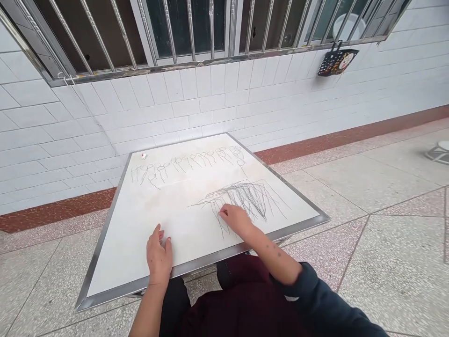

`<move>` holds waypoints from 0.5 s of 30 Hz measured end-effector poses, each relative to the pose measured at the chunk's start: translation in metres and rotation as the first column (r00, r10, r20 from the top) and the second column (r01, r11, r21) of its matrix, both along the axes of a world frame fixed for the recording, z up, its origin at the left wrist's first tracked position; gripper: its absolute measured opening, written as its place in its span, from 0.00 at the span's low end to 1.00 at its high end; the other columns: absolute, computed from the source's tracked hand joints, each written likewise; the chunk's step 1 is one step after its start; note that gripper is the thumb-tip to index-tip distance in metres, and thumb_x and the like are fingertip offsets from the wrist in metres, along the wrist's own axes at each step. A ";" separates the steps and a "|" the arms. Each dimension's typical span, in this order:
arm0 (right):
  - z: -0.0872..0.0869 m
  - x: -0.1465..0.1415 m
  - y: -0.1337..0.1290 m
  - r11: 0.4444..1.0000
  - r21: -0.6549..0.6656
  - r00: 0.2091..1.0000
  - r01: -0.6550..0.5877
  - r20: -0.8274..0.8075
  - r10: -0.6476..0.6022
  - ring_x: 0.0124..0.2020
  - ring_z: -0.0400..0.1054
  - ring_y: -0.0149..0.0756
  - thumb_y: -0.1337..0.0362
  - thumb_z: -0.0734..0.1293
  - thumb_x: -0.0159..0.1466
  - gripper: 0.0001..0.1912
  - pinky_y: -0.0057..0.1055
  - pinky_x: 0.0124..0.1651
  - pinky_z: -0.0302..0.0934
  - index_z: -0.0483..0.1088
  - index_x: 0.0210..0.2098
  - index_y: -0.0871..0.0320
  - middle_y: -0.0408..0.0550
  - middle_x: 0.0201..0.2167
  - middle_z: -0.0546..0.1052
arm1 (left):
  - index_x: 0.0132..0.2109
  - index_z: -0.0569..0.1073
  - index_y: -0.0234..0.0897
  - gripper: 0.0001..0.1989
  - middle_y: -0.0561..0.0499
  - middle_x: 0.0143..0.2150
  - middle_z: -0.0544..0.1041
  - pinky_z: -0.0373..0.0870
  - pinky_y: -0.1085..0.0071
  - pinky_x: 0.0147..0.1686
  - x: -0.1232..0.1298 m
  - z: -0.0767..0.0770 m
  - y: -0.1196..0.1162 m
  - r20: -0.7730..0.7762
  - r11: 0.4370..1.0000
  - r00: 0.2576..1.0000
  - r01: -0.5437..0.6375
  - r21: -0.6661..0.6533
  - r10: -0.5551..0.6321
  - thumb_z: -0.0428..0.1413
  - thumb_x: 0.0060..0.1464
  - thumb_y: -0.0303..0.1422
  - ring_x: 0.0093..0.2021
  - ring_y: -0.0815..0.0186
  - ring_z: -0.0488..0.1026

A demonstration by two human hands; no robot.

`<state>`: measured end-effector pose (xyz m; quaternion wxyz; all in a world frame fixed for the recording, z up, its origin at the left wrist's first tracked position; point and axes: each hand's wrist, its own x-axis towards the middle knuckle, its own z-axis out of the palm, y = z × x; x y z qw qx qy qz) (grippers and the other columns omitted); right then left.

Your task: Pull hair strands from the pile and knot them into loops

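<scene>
A pile of thin dark wire-like strands lies fanned out on the white tabletop, right of the middle. My right hand is over the left end of this pile, its fingers pinched together; whatever they hold is hidden or too thin to make out. Near the front edge, my left hand rests at the tabletop with fingers apart and nothing in it. Across the far side runs a row of similar strands with looped tops, their tails pointing toward me.
A small red-and-white object sits at the far left corner. Metal edging frames the table, which stands by a white tiled wall. Above are barred windows and a hanging dark patterned basket. A round stool is far right.
</scene>
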<state>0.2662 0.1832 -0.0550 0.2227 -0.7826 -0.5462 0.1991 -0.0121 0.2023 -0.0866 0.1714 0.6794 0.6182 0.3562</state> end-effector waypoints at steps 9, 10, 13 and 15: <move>0.029 0.127 0.070 0.973 0.004 0.963 0.229 0.143 -0.227 0.43 0.69 0.37 0.63 0.60 0.68 0.10 0.31 0.40 0.62 0.69 0.45 0.57 0.49 0.43 0.75 | 0.63 0.61 0.33 0.28 0.42 0.50 0.72 0.66 0.54 0.52 0.001 0.002 0.002 -0.015 0.999 1.000 -0.007 -0.034 0.007 0.48 0.57 0.38 0.48 0.55 0.69; 0.028 0.140 0.081 0.968 -0.007 0.956 0.253 0.154 -0.248 0.44 0.69 0.37 0.62 0.61 0.68 0.11 0.33 0.42 0.64 0.68 0.47 0.59 0.50 0.45 0.74 | 0.63 0.61 0.33 0.28 0.42 0.50 0.72 0.66 0.54 0.52 0.001 0.000 0.002 -0.011 0.999 1.000 -0.011 -0.040 0.011 0.48 0.57 0.39 0.48 0.55 0.69; 0.020 0.162 0.110 0.952 -0.065 0.942 0.300 0.178 -0.285 0.46 0.69 0.39 0.59 0.63 0.67 0.16 0.41 0.47 0.67 0.67 0.51 0.61 0.52 0.49 0.71 | 0.63 0.61 0.34 0.29 0.43 0.50 0.71 0.66 0.54 0.51 0.001 -0.004 0.004 0.005 0.999 1.000 -0.016 -0.051 0.016 0.48 0.57 0.40 0.48 0.55 0.69; 0.012 0.167 0.124 0.942 -0.109 0.936 0.318 0.194 -0.294 0.47 0.69 0.40 0.59 0.64 0.67 0.16 0.43 0.48 0.67 0.66 0.52 0.61 0.52 0.50 0.71 | 0.63 0.61 0.34 0.29 0.43 0.50 0.71 0.67 0.54 0.51 0.001 -0.005 0.004 0.007 0.998 1.000 -0.021 -0.054 0.021 0.48 0.56 0.41 0.48 0.55 0.69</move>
